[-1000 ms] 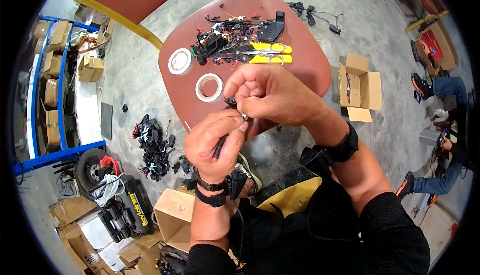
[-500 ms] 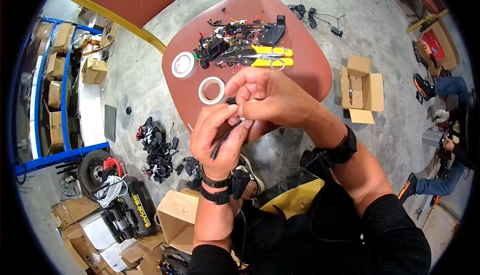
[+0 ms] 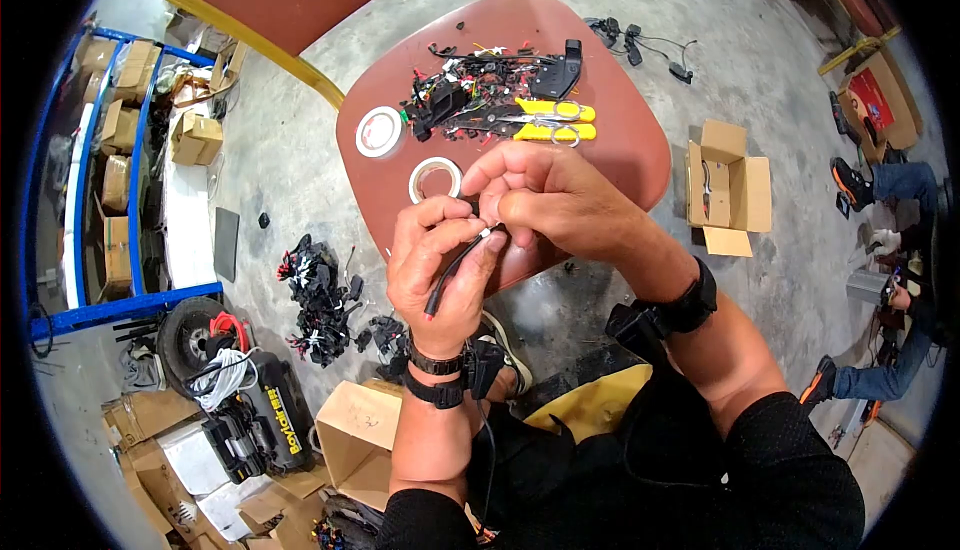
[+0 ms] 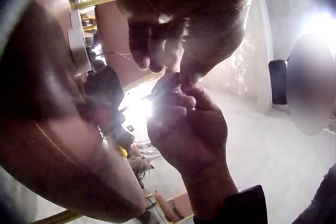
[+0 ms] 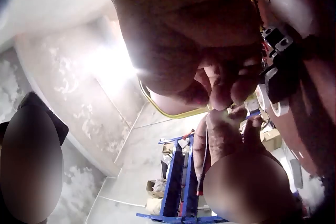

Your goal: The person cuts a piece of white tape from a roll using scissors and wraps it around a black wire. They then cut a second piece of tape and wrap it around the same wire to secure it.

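Note:
In the head view my left hand (image 3: 440, 265) pinches a thin black cable (image 3: 447, 280) between thumb and fingers. Its reddish end points back toward the wrist, and a small white piece shows by the thumb tip. Close against it, my right hand (image 3: 565, 200) has thumb and index finger pinched at the cable's far end, with the other fingers curled. The fingertips hide most of that end. In the left wrist view the right hand (image 4: 191, 134) meets the left fingertips. The right wrist view shows the left hand (image 5: 226, 140) below the right fingers, with the cable (image 5: 205, 150) along it.
On the brown table (image 3: 625, 150) are a heap of black connectors and wires (image 3: 445, 100), yellow-handled cutting tools (image 3: 560, 133), a white tape roll (image 3: 381, 132) and another tape roll (image 3: 413, 182). An open carton (image 3: 752, 195) and a connector pile (image 3: 318, 300) are on the floor.
The left fingers have loosened and shifted, so more of the black cable shows across the palm. Both hands stay together. The head view has shifted slightly.

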{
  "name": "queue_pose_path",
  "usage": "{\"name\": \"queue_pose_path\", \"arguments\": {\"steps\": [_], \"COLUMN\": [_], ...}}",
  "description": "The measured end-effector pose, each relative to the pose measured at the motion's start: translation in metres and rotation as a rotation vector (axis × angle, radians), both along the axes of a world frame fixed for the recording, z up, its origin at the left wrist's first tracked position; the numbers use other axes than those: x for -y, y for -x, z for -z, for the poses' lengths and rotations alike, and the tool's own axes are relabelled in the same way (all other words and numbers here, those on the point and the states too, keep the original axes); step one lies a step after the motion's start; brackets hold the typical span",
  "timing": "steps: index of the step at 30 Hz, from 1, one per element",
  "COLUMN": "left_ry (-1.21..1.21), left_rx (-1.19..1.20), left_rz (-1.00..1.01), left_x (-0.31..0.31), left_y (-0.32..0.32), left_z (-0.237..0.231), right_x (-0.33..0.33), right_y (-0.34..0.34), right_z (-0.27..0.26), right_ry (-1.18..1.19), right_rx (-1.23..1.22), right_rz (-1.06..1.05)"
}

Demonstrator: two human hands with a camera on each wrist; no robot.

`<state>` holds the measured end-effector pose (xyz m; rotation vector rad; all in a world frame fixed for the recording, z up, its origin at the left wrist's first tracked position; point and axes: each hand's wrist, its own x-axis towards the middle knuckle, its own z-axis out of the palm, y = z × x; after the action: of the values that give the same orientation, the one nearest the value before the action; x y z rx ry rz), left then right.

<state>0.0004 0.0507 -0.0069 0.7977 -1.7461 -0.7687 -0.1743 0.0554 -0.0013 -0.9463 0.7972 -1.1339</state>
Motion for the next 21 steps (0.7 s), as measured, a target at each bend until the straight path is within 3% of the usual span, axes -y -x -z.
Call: {"name": "queue_pose_path", "arguments": {"steps": [5, 8, 11, 14, 21], "left_ry": [-0.043, -0.104, -0.11, -0.138, -0.288], "left_rx": [0.029, 0.01, 0.009, -0.011, -0.048], "left_rz": [0.017, 0.019, 0.03, 0.043, 0.063], "left_x": [0.0, 0.0, 0.001, 0.0, -0.004], "left_y": [-0.002, -0.003, -0.004, -0.004, -0.011], "left_z": [-0.004, -0.005, -0.003, -0.004, -0.006], "right_x": [-0.004, -0.007, -0.007, -0.009, -0.015], "right_y": [0.004, 0.014, 0.013, 0.01, 0.0], "right_z": [-0.009, -0.009, 0.0, -0.007, 0.003], "right_ry": [0.078, 0.098, 0.255, 0.105, 0.23], "right_rx": [-0.13, -0.338, -0.359, -0.202, -0.286], "right_rz": [0.011, -0.077, -0.017, -0.054, 0.042]}}
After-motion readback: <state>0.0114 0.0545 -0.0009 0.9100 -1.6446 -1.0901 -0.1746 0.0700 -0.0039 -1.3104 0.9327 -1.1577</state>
